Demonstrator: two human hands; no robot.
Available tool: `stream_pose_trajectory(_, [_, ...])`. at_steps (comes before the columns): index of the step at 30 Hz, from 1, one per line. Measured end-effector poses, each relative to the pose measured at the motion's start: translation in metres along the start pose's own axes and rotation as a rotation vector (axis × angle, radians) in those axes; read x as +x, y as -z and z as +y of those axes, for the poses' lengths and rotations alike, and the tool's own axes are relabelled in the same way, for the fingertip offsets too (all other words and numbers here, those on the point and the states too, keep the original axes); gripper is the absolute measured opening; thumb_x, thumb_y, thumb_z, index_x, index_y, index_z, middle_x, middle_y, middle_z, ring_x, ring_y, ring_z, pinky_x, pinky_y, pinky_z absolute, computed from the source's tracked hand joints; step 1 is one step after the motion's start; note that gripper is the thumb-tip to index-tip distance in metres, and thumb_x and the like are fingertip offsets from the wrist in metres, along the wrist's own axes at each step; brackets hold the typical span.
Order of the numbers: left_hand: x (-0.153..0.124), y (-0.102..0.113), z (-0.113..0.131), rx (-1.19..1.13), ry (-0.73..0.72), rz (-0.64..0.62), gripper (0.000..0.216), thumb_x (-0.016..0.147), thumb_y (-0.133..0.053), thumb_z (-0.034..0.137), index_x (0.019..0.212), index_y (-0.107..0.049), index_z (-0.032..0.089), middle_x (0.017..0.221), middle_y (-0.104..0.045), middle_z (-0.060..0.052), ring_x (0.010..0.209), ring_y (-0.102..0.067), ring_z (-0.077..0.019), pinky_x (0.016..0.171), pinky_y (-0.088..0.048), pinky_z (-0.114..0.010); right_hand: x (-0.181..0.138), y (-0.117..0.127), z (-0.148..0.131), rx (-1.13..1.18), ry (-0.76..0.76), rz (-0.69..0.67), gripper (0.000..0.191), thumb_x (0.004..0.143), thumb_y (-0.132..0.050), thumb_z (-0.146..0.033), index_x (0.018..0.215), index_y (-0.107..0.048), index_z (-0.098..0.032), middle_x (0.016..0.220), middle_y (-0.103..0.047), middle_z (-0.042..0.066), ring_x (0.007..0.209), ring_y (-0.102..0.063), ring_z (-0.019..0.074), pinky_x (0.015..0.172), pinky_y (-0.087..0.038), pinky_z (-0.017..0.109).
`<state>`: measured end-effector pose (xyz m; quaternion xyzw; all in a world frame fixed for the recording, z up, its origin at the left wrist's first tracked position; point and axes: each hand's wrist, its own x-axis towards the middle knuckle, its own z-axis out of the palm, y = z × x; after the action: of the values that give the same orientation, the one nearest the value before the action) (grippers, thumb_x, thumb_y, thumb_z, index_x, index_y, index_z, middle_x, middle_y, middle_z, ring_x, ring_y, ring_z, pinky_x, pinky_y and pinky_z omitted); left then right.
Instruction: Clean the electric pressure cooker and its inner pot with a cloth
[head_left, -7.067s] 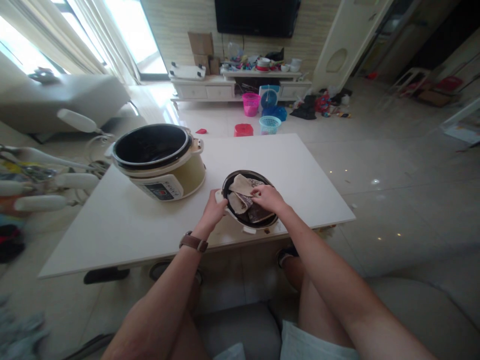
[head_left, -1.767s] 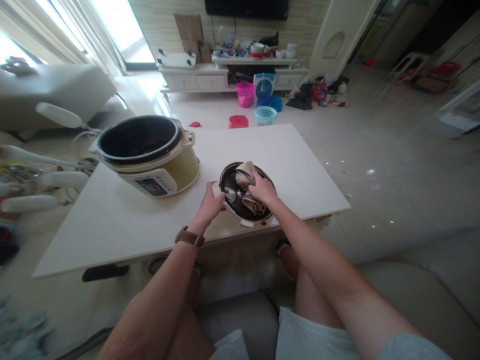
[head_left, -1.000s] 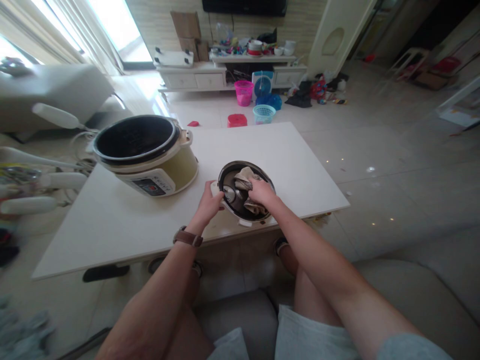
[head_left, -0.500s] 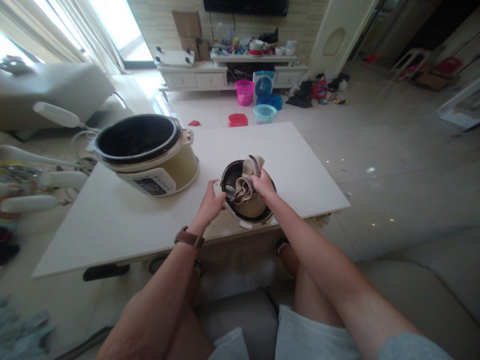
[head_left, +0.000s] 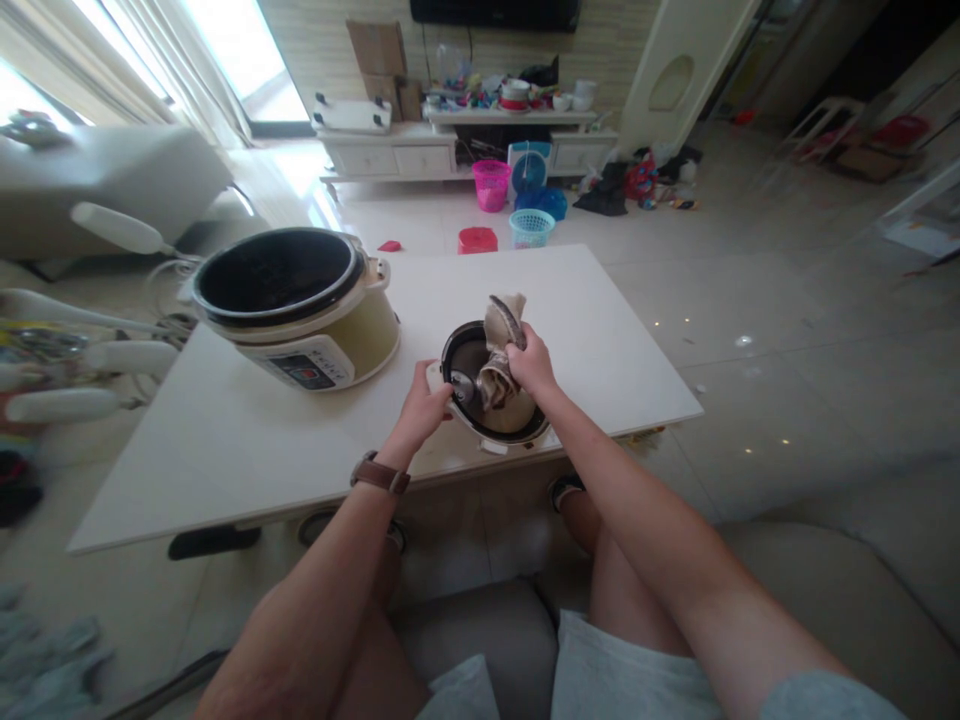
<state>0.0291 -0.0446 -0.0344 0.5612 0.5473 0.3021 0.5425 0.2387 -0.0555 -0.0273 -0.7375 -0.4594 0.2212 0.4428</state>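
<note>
Near the front edge of the white table (head_left: pixel 300 460) lies a round pot lid (head_left: pixel 469 350), its dark rim and metallic inside facing up. My left hand (head_left: pixel 424 405) grips the lid's pale edge piece at the left, thumb on top. A crumpled beige cloth with a dark border (head_left: pixel 504 318) is bunched in my right hand (head_left: pixel 531 362), over the lid's inner face. A small metal fitting (head_left: pixel 461 388) shows inside the lid beside my left thumb. To the left stands a large white and yellowish electric cooker (head_left: pixel 360 335), uncovered, with a dark inner pot (head_left: pixel 277 275).
White-handled objects (head_left: pixel 120 228) and cables crowd the table's left side. Beyond it on the floor are a red stool (head_left: pixel 478 240), a blue basket (head_left: pixel 532 230) and a pink basket (head_left: pixel 492 187). A low cabinet (head_left: pixel 375 155) stands at the wall.
My right hand has shifted slightly right with the cloth, whose top end now stands higher. More of the metal fitting shows. My left hand keeps its hold on the lid.
</note>
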Motion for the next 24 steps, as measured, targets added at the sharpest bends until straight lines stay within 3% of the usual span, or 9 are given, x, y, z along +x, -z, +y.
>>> stream_pose_trajectory(4, [-0.001, -0.001, 0.002, 0.011, 0.012, 0.000, 0.054, 0.081, -0.067, 0.027, 0.133, -0.051, 0.027, 0.106, -0.067, -0.005, 0.084, -0.067, -0.0188, 0.057, -0.060, -0.025, -0.013, 0.011, -0.010, -0.449, 0.073, -0.196, 0.057, 0.092, -0.053, -0.028, 0.148, -0.063, -0.028, 0.132, -0.077, 0.011, 0.119, -0.072, 0.0342, 0.107, -0.054, 0.048])
stream_pose_trajectory(8, [0.000, -0.001, 0.000, 0.010, 0.002, -0.001, 0.054, 0.080, -0.068, 0.028, 0.131, -0.051, 0.028, 0.109, -0.067, -0.005, 0.087, -0.068, -0.0194, 0.059, -0.060, -0.026, -0.032, -0.001, -0.015, -0.659, 0.208, -0.417, 0.058, 0.096, -0.050, -0.026, 0.153, -0.061, -0.032, 0.146, -0.070, 0.010, 0.124, -0.070, 0.0343, 0.109, -0.054, 0.048])
stream_pose_trajectory(11, [-0.001, 0.000, 0.000, -0.003, -0.007, -0.015, 0.055, 0.079, -0.068, 0.028, 0.131, -0.050, 0.027, 0.109, -0.067, -0.005, 0.087, -0.068, -0.0200, 0.058, -0.060, -0.026, -0.035, -0.007, -0.014, -0.688, 0.257, -0.424, 0.061, 0.099, -0.045, -0.023, 0.158, -0.054, -0.037, 0.156, -0.062, 0.009, 0.125, -0.070, 0.0341, 0.108, -0.054, 0.050])
stream_pose_trajectory(14, [-0.002, -0.001, 0.002, 0.000, -0.017, -0.017, 0.056, 0.079, -0.068, 0.027, 0.132, -0.051, 0.026, 0.105, -0.068, -0.004, 0.082, -0.067, -0.0191, 0.057, -0.059, -0.026, -0.028, -0.005, -0.009, -0.700, 0.168, -0.404, 0.066, 0.100, -0.043, -0.020, 0.162, -0.047, -0.039, 0.156, -0.060, 0.012, 0.124, -0.070, 0.0354, 0.108, -0.053, 0.052])
stream_pose_trajectory(19, [-0.003, -0.003, 0.004, 0.015, -0.024, -0.011, 0.055, 0.080, -0.067, 0.027, 0.133, -0.051, 0.025, 0.102, -0.067, -0.003, 0.078, -0.067, -0.0173, 0.056, -0.058, -0.024, -0.025, -0.003, -0.006, -0.723, -0.002, -0.462, 0.062, 0.095, -0.053, -0.020, 0.157, -0.051, -0.017, 0.140, -0.066, 0.026, 0.125, -0.068, 0.0409, 0.107, -0.053, 0.053])
stream_pose_trajectory(24, [-0.001, -0.002, 0.002, 0.031, -0.062, -0.020, 0.055, 0.080, -0.067, 0.027, 0.133, -0.052, 0.025, 0.108, -0.066, -0.005, 0.079, -0.066, -0.0166, 0.055, -0.057, -0.023, -0.031, -0.008, -0.013, -0.561, 0.151, -0.482, 0.054, 0.096, -0.053, -0.026, 0.149, -0.055, -0.020, 0.143, -0.066, 0.018, 0.128, -0.066, 0.0356, 0.112, -0.051, 0.049])
